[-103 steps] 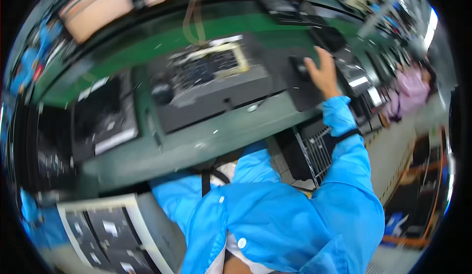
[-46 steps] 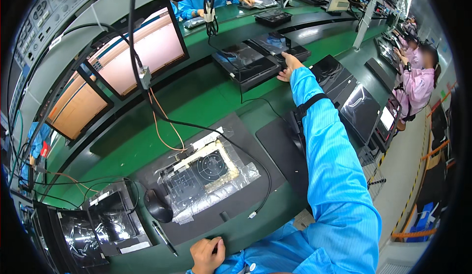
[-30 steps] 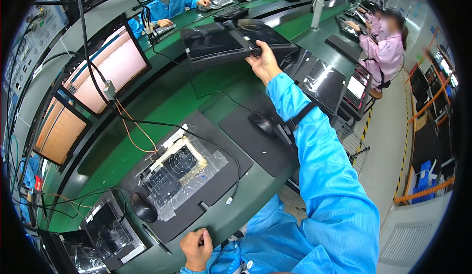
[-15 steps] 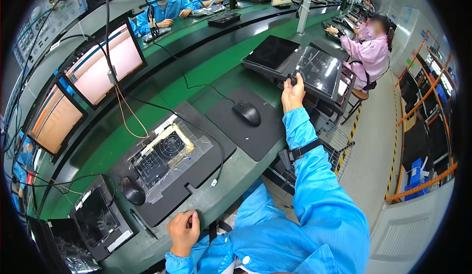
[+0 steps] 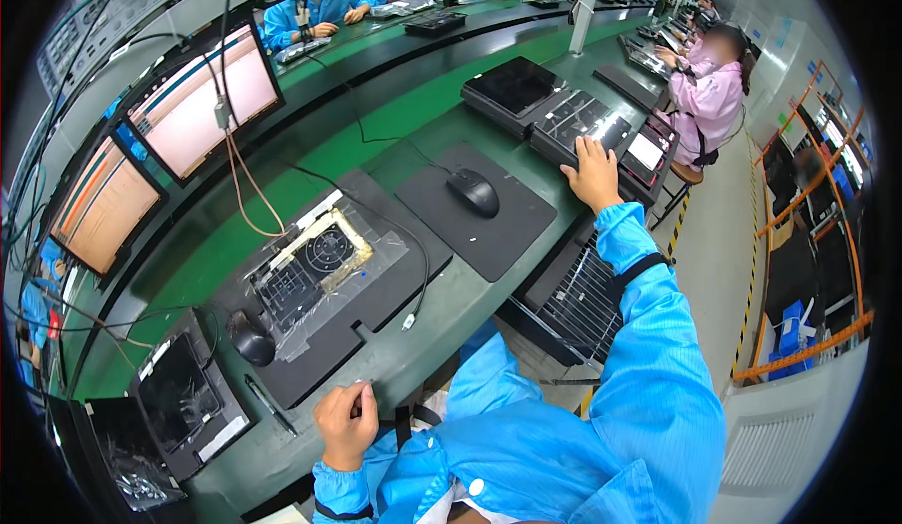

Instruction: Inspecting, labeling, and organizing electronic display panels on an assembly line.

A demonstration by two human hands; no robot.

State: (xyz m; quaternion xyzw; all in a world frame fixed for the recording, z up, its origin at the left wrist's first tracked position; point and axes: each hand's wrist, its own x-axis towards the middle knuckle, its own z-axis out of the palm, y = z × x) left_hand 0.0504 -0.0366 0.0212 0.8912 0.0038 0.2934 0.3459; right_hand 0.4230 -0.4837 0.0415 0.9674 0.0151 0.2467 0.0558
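My right hand [image 5: 594,174] reaches across to the far right of the bench. Its fingers lie stretched over the near edge of a black tray holding a glossy dark panel [image 5: 584,122]. Left of that tray is another black tray with a dark screen panel [image 5: 512,84]. On the other side, my left hand [image 5: 345,427] hovers at the bench's near edge, fingers curled in and thumb against them; nothing shows in it. A black pen [image 5: 270,405] lies nearby, beside a black fixture board [image 5: 315,270] with a taped-down plate.
A black mouse [image 5: 473,192] sits on a dark mat [image 5: 507,233], another mouse [image 5: 251,338] by the fixture. Two monitors [image 5: 207,101] stand left, with cables hanging before them. Below the bench is a wire basket [image 5: 583,303]. A person in pink [image 5: 705,96] works at right.
The glossy-panel tray, tilted up and gripped at its corner before, now sits lower. My right hand has moved right and spread over its edge. My left hand stays curled.
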